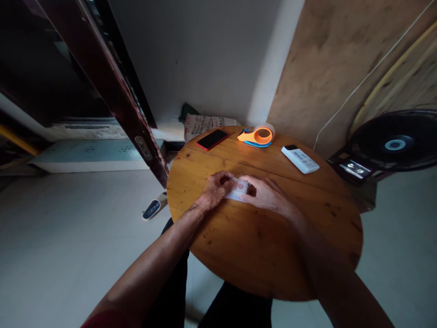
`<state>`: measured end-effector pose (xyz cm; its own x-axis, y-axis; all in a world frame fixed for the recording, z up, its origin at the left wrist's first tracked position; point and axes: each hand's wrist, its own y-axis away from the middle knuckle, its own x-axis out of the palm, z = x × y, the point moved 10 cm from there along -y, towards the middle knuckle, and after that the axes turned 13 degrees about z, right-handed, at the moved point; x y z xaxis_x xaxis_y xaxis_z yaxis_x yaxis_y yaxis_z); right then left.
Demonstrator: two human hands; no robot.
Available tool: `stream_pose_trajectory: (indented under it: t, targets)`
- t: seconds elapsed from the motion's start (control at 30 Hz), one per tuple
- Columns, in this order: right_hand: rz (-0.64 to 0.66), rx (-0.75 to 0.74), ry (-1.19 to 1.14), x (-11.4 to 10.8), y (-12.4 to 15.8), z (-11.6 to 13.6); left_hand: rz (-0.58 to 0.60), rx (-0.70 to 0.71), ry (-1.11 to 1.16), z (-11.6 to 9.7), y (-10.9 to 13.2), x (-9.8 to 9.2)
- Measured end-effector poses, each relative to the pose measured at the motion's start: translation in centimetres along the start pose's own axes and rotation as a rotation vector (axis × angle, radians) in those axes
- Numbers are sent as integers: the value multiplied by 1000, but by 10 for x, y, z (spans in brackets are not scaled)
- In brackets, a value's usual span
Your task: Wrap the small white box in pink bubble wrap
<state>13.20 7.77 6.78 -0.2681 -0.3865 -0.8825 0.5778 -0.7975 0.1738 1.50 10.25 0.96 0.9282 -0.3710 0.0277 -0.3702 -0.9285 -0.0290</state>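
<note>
A small whitish packet or folded paper with reddish print (238,187) lies low over the round wooden table, between my two hands. My left hand (217,187) grips its left end, thumb on top and fingers curled. From the right side, my right hand (264,191) holds the other end between thumb and bent fingers. Its exact kind is too small and blurred to make out, and the fingers cover both its ends.
On the wooden table (273,237), beyond my hands, lie a red-edged phone (212,139), an orange tape dispenser (256,135) and a white device with a dark top (300,159). A black fan (396,143) stands to the right. A door (112,100) is at left.
</note>
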Motion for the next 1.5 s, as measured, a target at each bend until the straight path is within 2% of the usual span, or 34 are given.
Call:
stream_pose_trajectory:
  t: [0.47,0.7,0.9,1.5]
  targets:
    - [-14,-3,0,-1,-1,-1,6,26,-1,3,-2,1]
    - [-58,-20,21,2,-4,-10,8,5,8,4,-2,2]
    - [-19,-41,-105,1,0,-9,6,-8,-35,4,-2,2]
    - [26,-36,-122,5,-1,-9,49,-9,-68,0,-1,4]
